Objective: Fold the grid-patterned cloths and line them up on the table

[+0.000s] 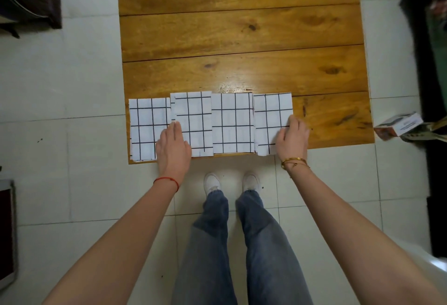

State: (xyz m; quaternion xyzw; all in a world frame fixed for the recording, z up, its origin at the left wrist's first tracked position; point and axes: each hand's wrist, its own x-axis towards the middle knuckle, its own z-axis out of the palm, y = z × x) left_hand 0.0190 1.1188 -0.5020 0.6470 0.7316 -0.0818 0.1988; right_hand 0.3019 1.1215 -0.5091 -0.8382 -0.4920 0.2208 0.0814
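Both hands lie flat on a row of folded cloths at the near edge of the worktop. The left hand, with a red string around its wrist, rests palm down with straight fingers over the seam between the first white cloth with a black grid, at the left end of the row, and the second grid cloth just beside it; it holds nothing. The right hand, with gold bangles at its wrist, lies with fingers straight and close together on the right edge of the fourth grid cloth, at the right end of the row, its palm partly over the bare wood beyond; it too grips nothing, only pressing or touching the cloth.

Between the hands sits the third grid cloth, untouched, its sides touching its neighbours. All four folded rectangles stand side by side along the front edge of the glossy brown wooden plank worktop, their far edges slightly uneven, the second one set a little further back than the first.

Beyond the right corner of the worktop a small printed cardboard box lies tilted. Below the row, white shoes and blue jeans stand on the pale tiled floor.
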